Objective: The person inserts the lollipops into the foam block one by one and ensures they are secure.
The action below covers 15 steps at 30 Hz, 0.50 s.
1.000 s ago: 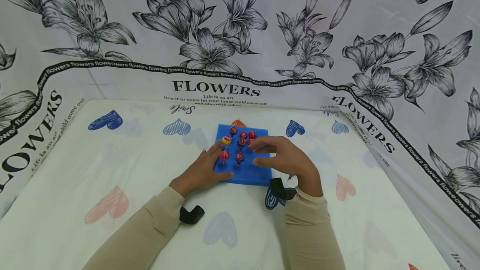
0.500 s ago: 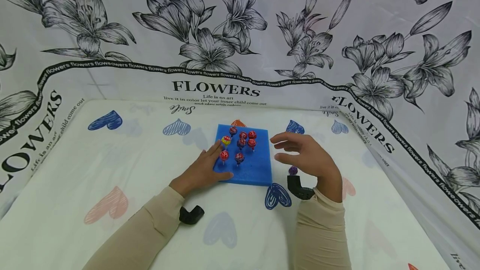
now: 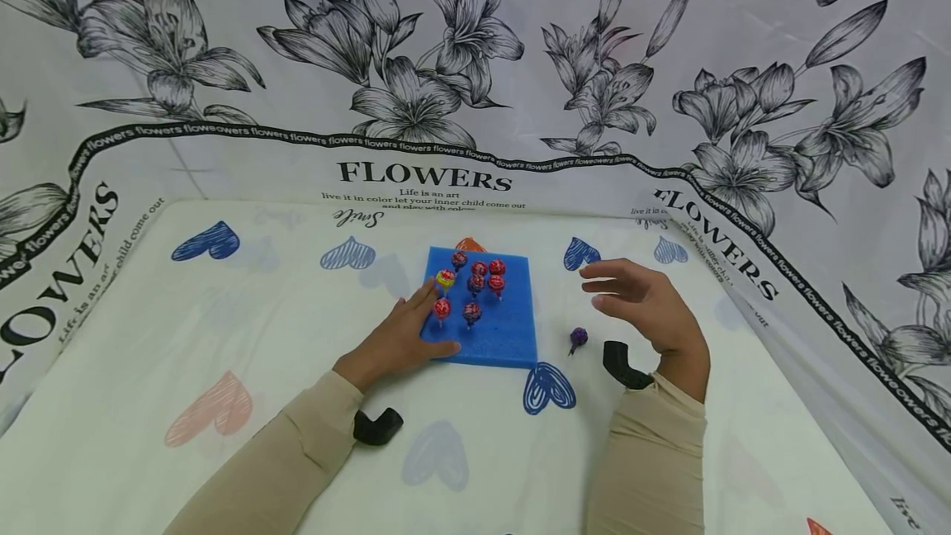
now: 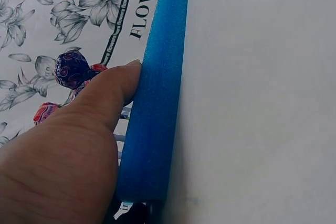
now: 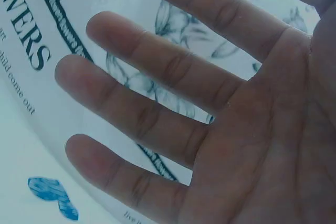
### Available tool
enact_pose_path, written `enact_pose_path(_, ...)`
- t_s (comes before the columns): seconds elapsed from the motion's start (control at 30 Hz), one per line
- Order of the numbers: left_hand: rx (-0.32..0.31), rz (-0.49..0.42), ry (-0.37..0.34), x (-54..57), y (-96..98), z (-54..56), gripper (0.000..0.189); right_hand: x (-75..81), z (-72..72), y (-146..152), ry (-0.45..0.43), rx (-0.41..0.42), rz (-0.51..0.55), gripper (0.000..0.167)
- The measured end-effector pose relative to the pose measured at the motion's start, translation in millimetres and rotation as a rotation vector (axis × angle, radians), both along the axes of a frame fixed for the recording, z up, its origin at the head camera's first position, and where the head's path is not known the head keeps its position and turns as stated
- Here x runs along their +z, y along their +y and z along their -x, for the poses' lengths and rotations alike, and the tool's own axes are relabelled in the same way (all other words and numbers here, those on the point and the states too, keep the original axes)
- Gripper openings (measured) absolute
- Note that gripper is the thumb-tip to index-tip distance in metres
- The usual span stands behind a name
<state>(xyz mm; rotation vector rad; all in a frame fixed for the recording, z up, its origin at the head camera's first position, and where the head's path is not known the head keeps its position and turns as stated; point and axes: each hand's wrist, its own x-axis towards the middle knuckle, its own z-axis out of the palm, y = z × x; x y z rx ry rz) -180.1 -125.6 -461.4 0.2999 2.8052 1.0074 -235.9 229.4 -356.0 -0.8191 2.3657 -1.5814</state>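
Note:
Several wrapped lollipops stand with their sticks in a blue foam block (image 3: 501, 337), among them a yellow lollipop (image 3: 445, 278) and a dark lollipop (image 3: 471, 314). My left hand (image 3: 397, 337) rests against the block's left side, fingers straight and thumb on its near part. In the left wrist view, the thumb (image 4: 113, 85) touches the block's edge. My right hand (image 3: 654, 304) hovers to the right of the block and holds nothing. Its spread fingers (image 5: 147, 121) fill the right wrist view. A purple lollipop (image 3: 578, 338) lies on the cloth between block and right hand.
A pale tablecloth (image 3: 297, 469) printed with hearts covers the table. Behind it hangs a white curtain (image 3: 282, 168) with black flower drawings and lettering. A black wrist mount (image 3: 377, 427) sits at the left cuff, another wrist mount (image 3: 626, 366) at the right.
My right hand has moved right, from over the foam block to beyond its edge, bringing the purple lollipop on the cloth into full view. The left hand has stayed on the block.

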Motion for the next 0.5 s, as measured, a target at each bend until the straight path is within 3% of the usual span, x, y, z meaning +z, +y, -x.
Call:
enact_pose_path(0.23, -0.004, 0.003, 0.010, -0.5, -0.3, 0.6, 0.103, -18.4, 8.4, 13.7, -0.075, -0.052, 0.097, 0.038)
enact_pose_path(0.5, 0.002, 0.002, 0.005, 0.1, 0.5, 0.6, 0.104, -40.0, 17.1, 21.4, -0.155, -0.104, 0.131, 0.040)
